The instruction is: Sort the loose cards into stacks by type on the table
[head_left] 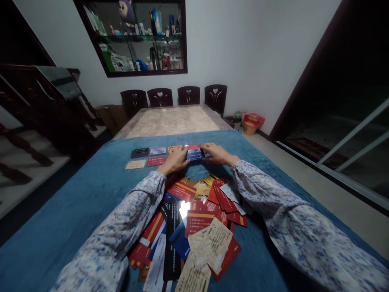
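My left hand and my right hand are closed on the two side edges of a blue card at the far part of the blue cloth. A red card shows just behind it; whether the two touch is unclear. To the left lie a black card stack, a silvery card, a red card and a cream card. My left fingers partly cover a yellow card. Between my forearms spreads a loose heap of cards, red, blue, black, white and beige, overlapping at many angles.
The blue cloth covers the near part of a marble-topped table. Several dark chairs stand at its far end. A shelf cabinet is set in the wall, and an orange bucket stands on the floor at right.
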Action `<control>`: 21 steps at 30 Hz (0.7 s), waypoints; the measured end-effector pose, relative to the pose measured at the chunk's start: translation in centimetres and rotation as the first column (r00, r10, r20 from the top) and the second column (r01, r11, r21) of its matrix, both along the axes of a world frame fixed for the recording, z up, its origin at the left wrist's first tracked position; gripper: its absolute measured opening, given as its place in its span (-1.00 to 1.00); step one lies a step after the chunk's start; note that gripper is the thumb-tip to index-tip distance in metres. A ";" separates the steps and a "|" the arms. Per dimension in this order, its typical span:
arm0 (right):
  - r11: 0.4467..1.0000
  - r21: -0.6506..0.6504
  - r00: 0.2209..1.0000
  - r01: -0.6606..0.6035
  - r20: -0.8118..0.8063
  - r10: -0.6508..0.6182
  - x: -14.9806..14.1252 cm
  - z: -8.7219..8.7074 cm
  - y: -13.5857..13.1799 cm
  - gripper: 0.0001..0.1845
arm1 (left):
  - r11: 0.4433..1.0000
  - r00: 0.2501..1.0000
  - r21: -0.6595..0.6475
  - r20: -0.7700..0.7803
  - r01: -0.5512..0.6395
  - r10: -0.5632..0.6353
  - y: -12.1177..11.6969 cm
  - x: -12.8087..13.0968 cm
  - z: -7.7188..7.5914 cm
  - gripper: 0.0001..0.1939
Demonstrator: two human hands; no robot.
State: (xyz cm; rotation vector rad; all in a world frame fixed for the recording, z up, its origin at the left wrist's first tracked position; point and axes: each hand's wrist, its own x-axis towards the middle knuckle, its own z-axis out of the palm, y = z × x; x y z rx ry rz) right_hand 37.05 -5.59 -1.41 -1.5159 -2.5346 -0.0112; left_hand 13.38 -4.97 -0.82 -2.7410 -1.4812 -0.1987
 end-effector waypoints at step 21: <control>0.990 -0.129 0.989 0.050 0.144 -0.031 -1.1 0.2 4.1 -0.44 | 0.998 0.997 -0.043 -0.056 -0.054 0.052 2.8 0.5 -0.6 -0.51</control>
